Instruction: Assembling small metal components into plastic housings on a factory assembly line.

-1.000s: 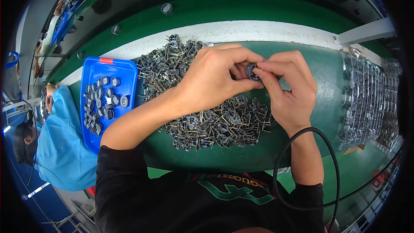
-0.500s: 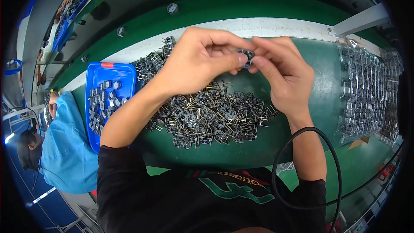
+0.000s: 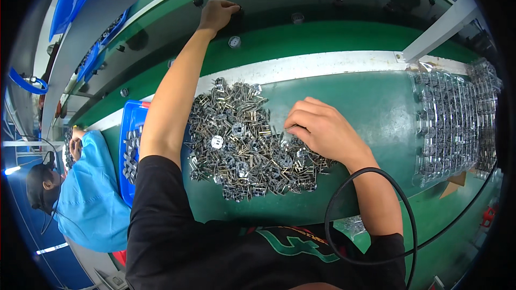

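My left hand (image 3: 217,16) stretches far forward over the dark belt, its fingers closed at a small dark round part (image 3: 238,8). Whether the part rests on the belt is hard to tell. My right hand (image 3: 318,129) is by the right side of a heap of small round parts with metal pins (image 3: 242,145) on the green table. Its fingertips pinch a small part (image 3: 290,127) with a thin metallic edge; the fingers hide most of it. A white-faced part (image 3: 216,142) lies face up in the heap.
A blue tray (image 3: 127,129) of grey parts stands left, partly behind my left arm. Clear plastic trays of parts (image 3: 449,123) are stacked at right. A pale part (image 3: 234,42) sits on the green strip beyond the white ledge (image 3: 322,63). A co-worker in blue (image 3: 88,198) is at left. A black cable (image 3: 371,171) loops over my right forearm.
Both hands were together above the heap around a small round part. My left hand has moved far forward to the belt, and my right hand has come down to the heap's edge.
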The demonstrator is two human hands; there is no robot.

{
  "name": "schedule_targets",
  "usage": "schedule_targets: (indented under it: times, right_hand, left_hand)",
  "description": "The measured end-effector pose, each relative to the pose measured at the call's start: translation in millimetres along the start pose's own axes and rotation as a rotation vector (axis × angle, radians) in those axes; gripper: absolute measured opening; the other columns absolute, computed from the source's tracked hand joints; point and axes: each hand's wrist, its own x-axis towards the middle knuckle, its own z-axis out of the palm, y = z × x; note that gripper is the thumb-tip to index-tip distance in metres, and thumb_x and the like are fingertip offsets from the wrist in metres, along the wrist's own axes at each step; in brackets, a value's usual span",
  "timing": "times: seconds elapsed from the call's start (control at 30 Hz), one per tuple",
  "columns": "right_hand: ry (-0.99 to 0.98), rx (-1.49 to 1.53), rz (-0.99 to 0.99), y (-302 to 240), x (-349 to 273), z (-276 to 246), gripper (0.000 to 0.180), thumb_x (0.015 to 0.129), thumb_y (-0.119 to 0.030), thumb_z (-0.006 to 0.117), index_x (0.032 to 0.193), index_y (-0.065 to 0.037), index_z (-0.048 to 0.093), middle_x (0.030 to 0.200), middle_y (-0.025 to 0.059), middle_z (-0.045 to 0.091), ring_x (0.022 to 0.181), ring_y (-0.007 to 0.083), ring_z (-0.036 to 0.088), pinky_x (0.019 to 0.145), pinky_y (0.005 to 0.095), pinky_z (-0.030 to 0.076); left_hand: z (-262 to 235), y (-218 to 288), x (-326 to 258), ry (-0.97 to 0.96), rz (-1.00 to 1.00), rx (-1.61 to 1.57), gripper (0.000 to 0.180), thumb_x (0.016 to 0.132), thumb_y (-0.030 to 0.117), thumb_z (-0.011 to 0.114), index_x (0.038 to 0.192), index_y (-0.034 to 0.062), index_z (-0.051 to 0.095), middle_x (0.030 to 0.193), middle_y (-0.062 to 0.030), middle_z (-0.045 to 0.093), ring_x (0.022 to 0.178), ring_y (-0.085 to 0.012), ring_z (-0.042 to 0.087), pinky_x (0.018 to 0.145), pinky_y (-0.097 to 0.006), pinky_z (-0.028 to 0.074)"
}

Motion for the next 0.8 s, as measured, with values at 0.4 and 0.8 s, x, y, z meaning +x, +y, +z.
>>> schedule_targets:
  times: [0.4,0.8]
  right_hand:
    - [0.158,0.218,0.131,-3,-5,-11,0.020,0.079,0.006,0.061,0.093,-0.005,0.071,0.091,0.0082,0.057,0.078,0.0251,0.063,0.067,0.0374,0.050]
    - [0.609,0.429,0.211,2,-1,-14,0.013,0.082,-0.001,0.074,0.095,-0.002,0.071,0.088,0.0065,0.068,0.073,0.0114,0.065,0.060,0.0248,0.051]
  left_hand:
    - [69,117,-30,-0.251,0.928,0.159,0.049,0.077,-0.007,0.055,0.122,0.0093,0.065,0.131,-0.0141,0.057,0.120,-0.0339,0.055,0.109,-0.041,0.042]
    - [-5,156,-148,-0.481,0.313,-0.267,0.035,0.076,0.008,0.076,0.109,0.0010,0.067,0.080,-0.0032,0.064,0.068,-0.0053,0.059,0.066,-0.022,0.050]
